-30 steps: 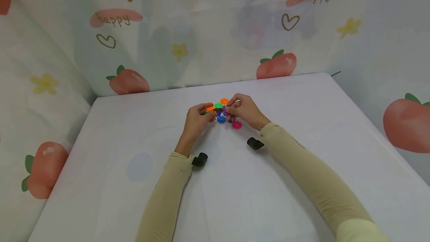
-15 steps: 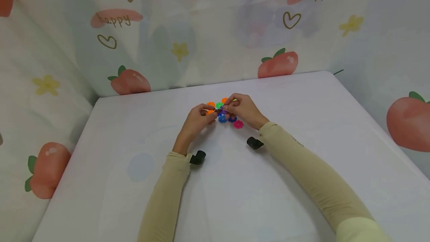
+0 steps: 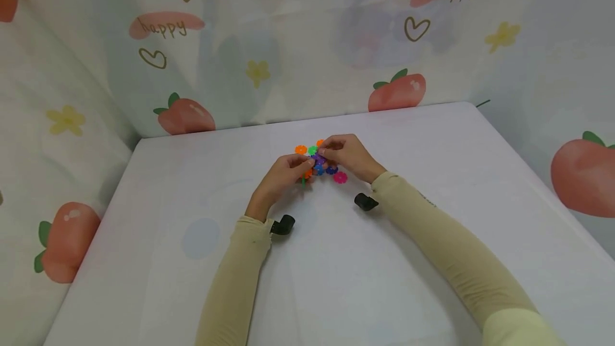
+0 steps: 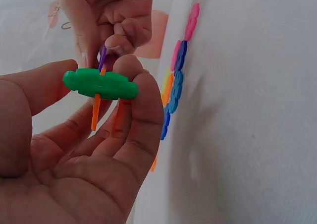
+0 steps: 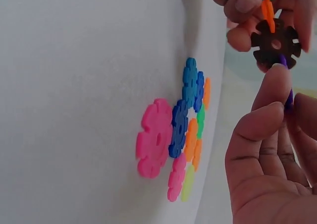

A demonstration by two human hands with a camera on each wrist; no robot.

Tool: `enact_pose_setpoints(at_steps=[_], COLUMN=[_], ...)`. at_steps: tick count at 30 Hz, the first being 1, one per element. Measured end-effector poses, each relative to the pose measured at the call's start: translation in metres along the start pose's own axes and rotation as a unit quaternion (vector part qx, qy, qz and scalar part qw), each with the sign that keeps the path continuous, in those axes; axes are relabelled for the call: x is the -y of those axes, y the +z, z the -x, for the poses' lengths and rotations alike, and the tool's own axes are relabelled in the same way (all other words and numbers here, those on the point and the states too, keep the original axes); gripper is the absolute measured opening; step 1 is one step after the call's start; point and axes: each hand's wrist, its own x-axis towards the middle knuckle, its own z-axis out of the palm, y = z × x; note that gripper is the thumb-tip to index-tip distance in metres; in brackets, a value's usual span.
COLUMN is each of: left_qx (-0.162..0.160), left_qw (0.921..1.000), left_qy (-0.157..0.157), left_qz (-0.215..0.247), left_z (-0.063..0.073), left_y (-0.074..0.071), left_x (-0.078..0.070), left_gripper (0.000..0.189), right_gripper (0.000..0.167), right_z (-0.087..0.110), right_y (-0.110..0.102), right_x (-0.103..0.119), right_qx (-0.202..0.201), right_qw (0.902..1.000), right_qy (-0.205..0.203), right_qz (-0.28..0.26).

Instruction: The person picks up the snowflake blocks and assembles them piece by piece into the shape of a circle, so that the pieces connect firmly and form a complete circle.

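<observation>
My left hand pinches a green notched plastic disc between thumb and fingers. An orange disc is slotted through the green one. Joined to that is a dark brown disc, flower-shaped with a centre hole. My right hand pinches a purple disc, whose edge meets the brown disc's rim; whether it sits fully in a notch I cannot tell. Both hands are close together above the far middle of the table. In the head view, fingers hide much of the joined pieces.
Loose discs lie on the white table just below the hands: a large pink disc, a dark blue disc, a teal disc, and several orange, green and yellow ones. A patterned cloth hangs behind. Black wrist cameras protrude beneath the sleeves.
The joined pieces have turned in my left hand, so orange and green now show below its fingers. The left fingers have shifted slightly right and down; the right hand stays nearly in place.
</observation>
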Motion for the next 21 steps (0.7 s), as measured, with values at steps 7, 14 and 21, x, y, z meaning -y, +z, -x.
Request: enact_pose_setpoints(at_steps=[7, 14, 21], left_qx=[-0.011, -0.010, -0.014], left_qw=[0.9999, 0.9998, 0.9993], left_qy=[-0.007, -0.013, -0.032], left_qz=[0.002, -0.014, -0.017], left_z=[0.002, 0.002, 0.002], left_y=[-0.001, -0.003, -0.003], left_x=[-0.002, -0.001, 0.000], left_gripper=[0.034, 0.042, 0.043], right_gripper=[0.032, 0.030, 0.032], right_z=[-0.005, -0.009, -0.016], right_y=[-0.011, -0.025, -0.031], right_x=[-0.003, -0.015, -0.023], right_qx=[-0.027, -0.034, 0.002], right_qw=[0.9969, 0.9810, 0.9637], right_qy=[0.023, 0.068, 0.094], right_qz=[0.070, 0.178, 0.250])
